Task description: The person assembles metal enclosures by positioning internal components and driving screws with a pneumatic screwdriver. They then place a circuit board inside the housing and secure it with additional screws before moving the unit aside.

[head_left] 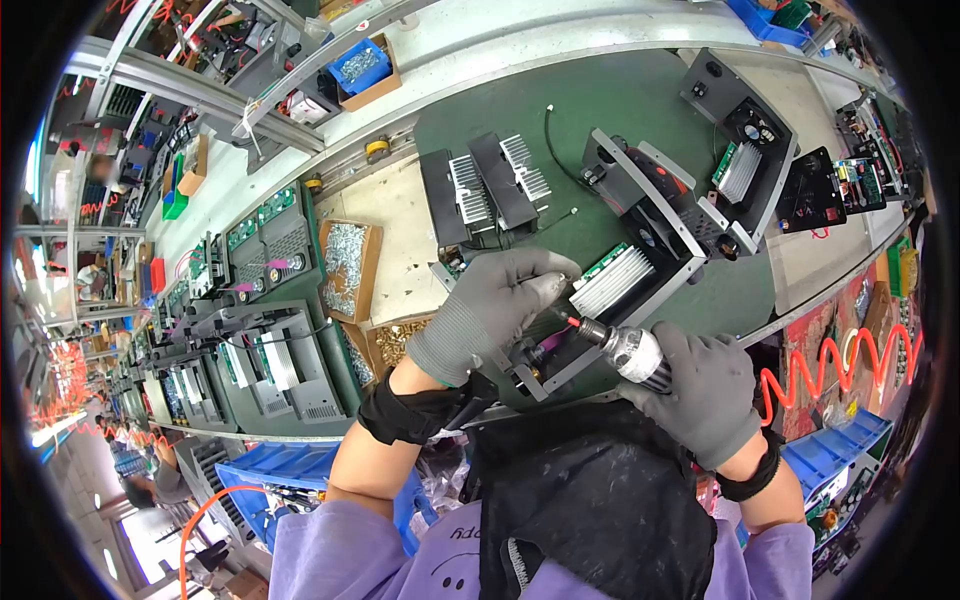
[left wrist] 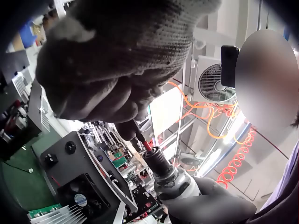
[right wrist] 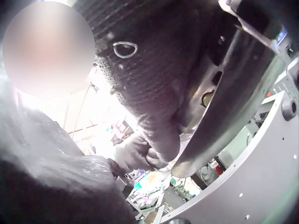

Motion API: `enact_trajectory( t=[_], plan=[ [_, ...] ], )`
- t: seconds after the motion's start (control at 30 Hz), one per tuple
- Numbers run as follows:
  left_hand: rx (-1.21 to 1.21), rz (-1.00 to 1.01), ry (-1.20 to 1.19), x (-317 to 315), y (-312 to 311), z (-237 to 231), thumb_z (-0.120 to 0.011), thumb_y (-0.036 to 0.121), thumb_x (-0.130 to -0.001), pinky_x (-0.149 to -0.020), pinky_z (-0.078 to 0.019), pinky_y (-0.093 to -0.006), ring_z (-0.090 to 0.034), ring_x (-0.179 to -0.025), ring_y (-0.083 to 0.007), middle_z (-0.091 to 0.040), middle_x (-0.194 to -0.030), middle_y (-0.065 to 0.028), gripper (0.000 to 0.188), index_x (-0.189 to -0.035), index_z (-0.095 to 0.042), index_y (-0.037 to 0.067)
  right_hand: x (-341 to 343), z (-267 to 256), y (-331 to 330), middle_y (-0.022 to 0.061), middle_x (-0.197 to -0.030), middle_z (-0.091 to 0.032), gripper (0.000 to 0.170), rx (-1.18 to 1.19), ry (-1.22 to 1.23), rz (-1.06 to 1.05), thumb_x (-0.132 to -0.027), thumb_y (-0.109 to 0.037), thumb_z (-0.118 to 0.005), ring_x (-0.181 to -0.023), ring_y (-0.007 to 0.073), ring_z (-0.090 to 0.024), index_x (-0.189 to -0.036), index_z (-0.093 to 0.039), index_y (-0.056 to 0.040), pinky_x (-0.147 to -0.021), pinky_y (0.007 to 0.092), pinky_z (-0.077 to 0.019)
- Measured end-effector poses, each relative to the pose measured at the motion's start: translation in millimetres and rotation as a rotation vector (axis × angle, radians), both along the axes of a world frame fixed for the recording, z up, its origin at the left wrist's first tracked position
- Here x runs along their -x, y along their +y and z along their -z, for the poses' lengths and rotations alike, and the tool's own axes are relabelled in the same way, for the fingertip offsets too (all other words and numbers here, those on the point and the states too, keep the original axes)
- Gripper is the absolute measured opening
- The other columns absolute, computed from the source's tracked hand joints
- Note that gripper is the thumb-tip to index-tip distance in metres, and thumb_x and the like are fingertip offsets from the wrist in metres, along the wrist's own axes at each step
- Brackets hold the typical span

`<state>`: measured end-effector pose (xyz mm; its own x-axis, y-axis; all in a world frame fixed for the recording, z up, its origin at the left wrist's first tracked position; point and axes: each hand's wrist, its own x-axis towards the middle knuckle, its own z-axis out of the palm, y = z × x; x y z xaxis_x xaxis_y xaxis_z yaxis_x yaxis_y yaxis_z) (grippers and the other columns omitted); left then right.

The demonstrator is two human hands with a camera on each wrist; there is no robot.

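Observation:
In the head view my gloved right hand (head_left: pixel 705 390) grips a power screwdriver (head_left: pixel 637 357) with a whitish body, tilted so its red-collared bit (head_left: pixel 572 321) points left. My gloved left hand (head_left: pixel 495 305) has its fingers curled, thumb and forefinger pinching a small metal piece (head_left: pixel 562 279) beside the bit; what kind it is I cannot tell. In the left wrist view the bit's dark shaft runs right up to those fingers (left wrist: pixel 124 109). Below both hands lies a grey metal chassis (head_left: pixel 660 290) holding a finned heat sink (head_left: pixel 612 282) on a green board.
Two dark plates with heat sinks (head_left: pixel 500 185) lie on the green mat (head_left: pixel 620 90). Another chassis (head_left: pixel 745 130) stands at the back right. Left are a cardboard tray of screws (head_left: pixel 345 270) and several assembled panels (head_left: pixel 280 365). A red coiled hose (head_left: pixel 840 370) hangs at the right.

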<state>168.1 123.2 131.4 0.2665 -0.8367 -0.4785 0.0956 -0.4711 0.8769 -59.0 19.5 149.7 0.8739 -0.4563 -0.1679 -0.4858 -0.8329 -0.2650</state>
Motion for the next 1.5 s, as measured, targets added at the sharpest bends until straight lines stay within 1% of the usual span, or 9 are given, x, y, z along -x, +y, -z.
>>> enact_trajectory(
  t=[0.2,0.37,0.6,0.77,0.83,0.93,1.03,1.13,1.5],
  plan=[
    [-0.033,-0.058,0.100,-10.9,3.3,1.2,-0.052,0.037,-0.095,-0.050,-0.0308,-0.0216,-0.039,-0.057,-0.0031,-0.045,-0.066,0.0061,0.041,-0.109,-0.066,0.001,-1.5,6.2,-3.2,0.0088,-0.070,-0.062,0.053,-0.129,-0.034,0.057,-0.066,-0.045,-0.080,-0.062,0.0303,-0.060,-0.099,-0.057,-0.0110,-0.062,0.0397,-0.0443],
    [-0.232,-0.506,-0.580,-117.7,8.9,76.0,-0.050,0.054,-0.095,-0.052,-0.0333,-0.0258,-0.042,-0.055,-0.0108,-0.047,-0.059,0.0009,0.057,-0.088,-0.067,0.000,-0.8,1.6,-8.6,0.0105,-0.068,-0.062,0.048,-0.239,-0.111,0.215,-0.063,-0.039,-0.083,-0.063,0.0331,-0.061,-0.093,-0.061,-0.0101,-0.059,0.0426,-0.0462],
    [-0.211,-0.290,-0.117,-163.1,-6.3,146.5,-0.059,0.065,-0.083,-0.056,-0.0383,-0.0289,-0.049,-0.060,-0.0152,-0.055,-0.066,-0.0043,0.060,-0.080,-0.065,0.006,21.7,4.7,-12.7,0.0120,-0.068,-0.063,0.053,-0.219,-0.170,0.306,-0.061,-0.038,-0.085,-0.063,0.0334,-0.063,-0.098,-0.061,-0.0084,-0.059,0.0410,-0.0471],
    [-0.549,-0.205,-1.003,-126.2,-12.3,77.5,-0.055,0.050,-0.091,-0.063,-0.0456,-0.0383,-0.063,-0.070,-0.0282,-0.064,-0.070,-0.0127,0.046,-0.090,-0.066,0.005,36.4,5.0,-11.2,0.0120,-0.067,-0.062,0.054,-0.219,-0.174,0.355,-0.061,-0.038,-0.085,-0.063,0.0328,-0.063,-0.099,-0.060,-0.0078,-0.058,0.0405,-0.0471],
    [-0.299,-0.320,-1.136,-92.8,-3.8,67.3,-0.053,0.040,-0.093,-0.067,-0.0471,-0.0416,-0.065,-0.077,-0.0330,-0.066,-0.077,-0.0162,0.036,-0.094,-0.067,0.007,40.5,4.2,-10.5,0.0121,-0.067,-0.062,0.054,-0.255,-0.191,0.370,-0.061,-0.037,-0.085,-0.062,0.0325,-0.063,-0.099,-0.060,-0.0074,-0.056,0.0402,-0.0466],
    [0.146,-0.246,-0.800,-22.2,-6.2,49.3,-0.053,0.037,-0.095,-0.059,-0.0420,-0.0285,-0.053,-0.065,-0.0105,-0.059,-0.071,-0.0029,0.038,-0.099,-0.068,0.003,43.6,4.6,-7.8,0.0121,-0.066,-0.061,0.054,-0.254,-0.238,0.344,-0.062,-0.037,-0.085,-0.061,0.0325,-0.062,-0.099,-0.060,-0.0071,-0.055,0.0401,-0.0461],
    [0.039,-0.137,0.386,43.9,-14.3,20.9,-0.051,0.042,-0.097,-0.057,-0.0390,-0.0270,-0.048,-0.064,-0.0111,-0.057,-0.076,-0.0028,0.050,-0.119,-0.059,-0.002,44.5,5.2,-4.9,0.0122,-0.065,-0.061,0.053,-0.275,-0.268,0.322,-0.063,-0.037,-0.085,-0.060,0.0323,-0.062,-0.098,-0.060,-0.0070,-0.054,0.0400,-0.0456],
    [0.079,-0.228,0.881,73.6,-24.2,16.5,-0.051,0.034,-0.100,-0.057,-0.0390,-0.0237,-0.048,-0.066,-0.0092,-0.054,-0.083,-0.0023,0.042,-0.121,-0.055,-0.002,47.8,4.8,-2.2,0.0123,-0.065,-0.060,0.052,-0.250,-0.245,0.325,-0.064,-0.038,-0.085,-0.059,0.0324,-0.061,-0.097,-0.059,-0.0068,-0.054,0.0399,-0.0453],
    [0.207,-0.254,0.821,70.6,-19.5,37.0,-0.050,0.030,-0.100,-0.055,-0.0344,-0.0222,-0.040,-0.062,-0.0086,-0.052,-0.076,-0.0023,0.034,-0.112,-0.056,-0.001,58.7,4.2,-0.1,0.0111,-0.063,-0.059,0.052,-0.224,-0.197,0.327,-0.062,-0.038,-0.085,-0.058,0.0320,-0.061,-0.095,-0.057,-0.0082,-0.053,0.0404,-0.0454]
  ],
)
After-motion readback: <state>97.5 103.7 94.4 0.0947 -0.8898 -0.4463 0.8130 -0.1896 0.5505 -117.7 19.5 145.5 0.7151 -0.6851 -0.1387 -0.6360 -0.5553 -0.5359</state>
